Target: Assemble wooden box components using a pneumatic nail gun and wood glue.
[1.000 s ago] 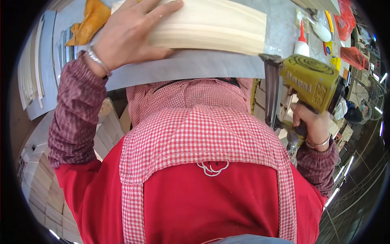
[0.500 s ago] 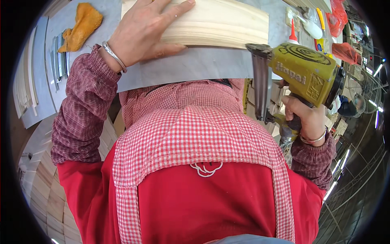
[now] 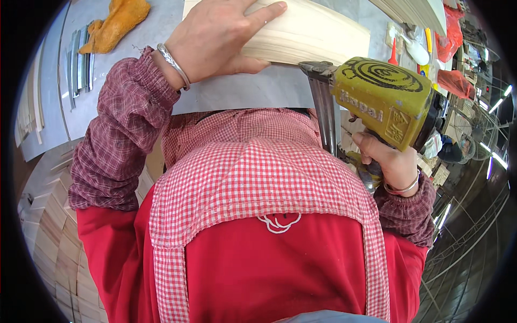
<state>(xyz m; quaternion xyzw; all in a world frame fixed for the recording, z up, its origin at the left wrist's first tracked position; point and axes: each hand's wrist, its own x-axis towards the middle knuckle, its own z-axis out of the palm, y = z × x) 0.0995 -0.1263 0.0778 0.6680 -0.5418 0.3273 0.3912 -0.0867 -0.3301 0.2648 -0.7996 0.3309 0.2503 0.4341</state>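
A pale wooden board (image 3: 323, 35) lies across the near part of the grey table (image 3: 237, 91). My left hand (image 3: 215, 43) rests on its left part, index finger stretched over the top and thumb spread along the near edge; the other fingers are partly cut off by the upper rim. In my right hand (image 3: 396, 164) I grip the handle of a yellow-green nail gun (image 3: 388, 97). The gun's nose meets or nearly meets the board's near edge, right of my left thumb; contact is hard to tell. Its long metal magazine points down toward my checked apron (image 3: 258, 177).
An orange cloth (image 3: 121, 27) and thin metal strips (image 3: 81, 59) lie at the left. To the right are stacked boards (image 3: 414, 13), a red nozzle (image 3: 393, 54), a white bottle (image 3: 416, 52), a yellow-handled tool (image 3: 428, 39) and red plastic bags (image 3: 456, 83). Wooden pieces (image 3: 62, 242) are stacked lower left.
The nail gun has come left along the board's near edge, closer to my left hand. In the picture, the board and left hand sit farther right; the left hand keeps its pose.
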